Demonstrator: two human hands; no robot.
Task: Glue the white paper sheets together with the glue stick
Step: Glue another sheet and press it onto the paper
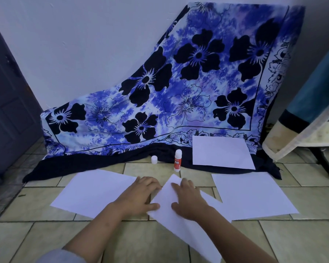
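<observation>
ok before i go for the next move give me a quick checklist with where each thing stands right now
1. Glue stick within reach and upright: ok, it stands on the tiled floor just beyond the hands.
2. Cap off: ok, the white cap sits apart, left of the stick.
3. Middle sheet held steady: ok, the right hand lies flat on it and the left hand is at its left edge.
4. Middle sheet squared with the left sheet: not ok, it lies at an angle.
5. Glue already on the paper: cannot tell, no glue shows.
6. Spare sheets ready: ok, the right sheet is on the floor and the far sheet on the floral cloth.
</observation>
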